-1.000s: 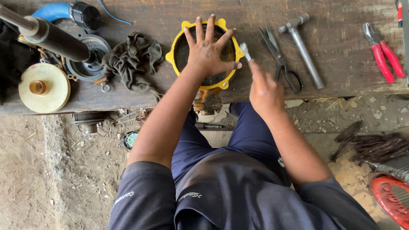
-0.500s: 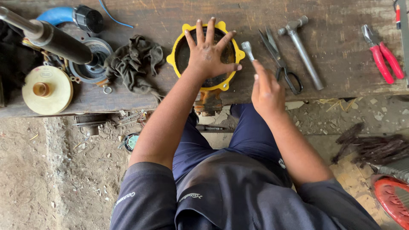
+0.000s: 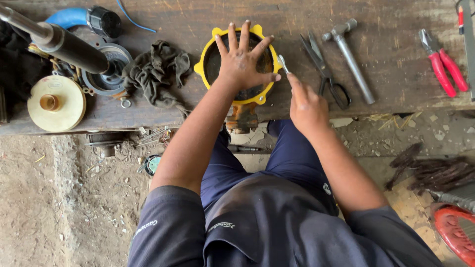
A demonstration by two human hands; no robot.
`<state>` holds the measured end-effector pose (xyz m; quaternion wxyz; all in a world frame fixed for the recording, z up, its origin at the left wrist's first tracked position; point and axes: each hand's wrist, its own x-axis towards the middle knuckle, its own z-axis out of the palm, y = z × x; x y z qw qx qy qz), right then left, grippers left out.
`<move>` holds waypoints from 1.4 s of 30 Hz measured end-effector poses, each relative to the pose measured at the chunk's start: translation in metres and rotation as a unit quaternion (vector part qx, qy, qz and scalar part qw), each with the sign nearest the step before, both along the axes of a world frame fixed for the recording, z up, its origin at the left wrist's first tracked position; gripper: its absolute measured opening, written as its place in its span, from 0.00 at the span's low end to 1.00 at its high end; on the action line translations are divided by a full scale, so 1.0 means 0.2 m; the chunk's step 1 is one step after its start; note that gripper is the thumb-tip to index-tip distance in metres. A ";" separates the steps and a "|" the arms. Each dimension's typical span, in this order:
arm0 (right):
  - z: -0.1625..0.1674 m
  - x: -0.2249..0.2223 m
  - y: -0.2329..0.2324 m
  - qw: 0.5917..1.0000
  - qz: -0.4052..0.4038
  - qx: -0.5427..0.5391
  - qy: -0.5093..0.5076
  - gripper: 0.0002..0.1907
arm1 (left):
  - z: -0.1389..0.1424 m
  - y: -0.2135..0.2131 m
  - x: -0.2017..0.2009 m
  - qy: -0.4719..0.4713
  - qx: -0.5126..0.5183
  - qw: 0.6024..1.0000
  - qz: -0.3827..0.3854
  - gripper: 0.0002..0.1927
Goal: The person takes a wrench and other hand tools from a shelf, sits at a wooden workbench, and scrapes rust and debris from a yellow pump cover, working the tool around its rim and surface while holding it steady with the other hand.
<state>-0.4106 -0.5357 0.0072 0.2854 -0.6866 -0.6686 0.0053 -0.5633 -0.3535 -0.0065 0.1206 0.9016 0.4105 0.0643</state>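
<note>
Far left of the worn wooden bench (image 3: 386, 94) there's a cream-coloured round disc with a brass hub (image 3: 54, 103) sitting right at the front edge, and a long dark metal shaft (image 3: 64, 43) lying over a grey ring-shaped part (image 3: 105, 79). One knock and that disc could drop onto the dirt floor, I'd say. Next along is a crumpled dark grey rag (image 3: 156, 71), touching the yellow-rimmed round housing (image 3: 207, 62).

The housing sits at the bench's front edge, straight ahead of the person. The left hand (image 3: 241, 62) is pressed flat on top of it, fingers spread wide, not gripping anything, just pinning it down. Only friction holds it, so if the part twists under load the palm could slip and the whole thing slides toward the edge.

The right hand (image 3: 308, 106) is closed around a small silvery metal tool (image 3: 283, 63), tip right at the housing's right rim, beside the left thumb. Can't tell exactly what kind of tool it is. My worry: if it skids off the rim, it goes straight into that thumb.

Further right, black-handled scissors (image 3: 326, 74) lie just beside the right hand, blades loose, easy to bump. Then a steel hammer (image 3: 349, 57) and red-handled pliers (image 3: 443, 64), well apart and harmless.
</note>
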 end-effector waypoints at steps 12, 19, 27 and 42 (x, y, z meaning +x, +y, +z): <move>-0.02 0.08 0.01 0.998 -0.018 0.013 0.051 0.21 | -0.01 0.01 0.01 0.016 0.009 1.000 -0.001 0.57; -0.21 0.27 -0.01 0.804 -0.035 -0.022 0.593 0.25 | 0.02 0.03 0.01 0.043 -0.008 0.999 -0.028 0.58; -0.32 0.36 0.00 0.689 -0.016 -0.029 0.724 0.15 | 0.08 0.11 0.00 0.042 -0.048 0.987 -0.147 0.62; -0.38 0.13 0.36 0.653 -0.013 0.003 0.758 0.07 | 0.13 -0.04 0.06 0.056 0.008 0.998 0.028 0.60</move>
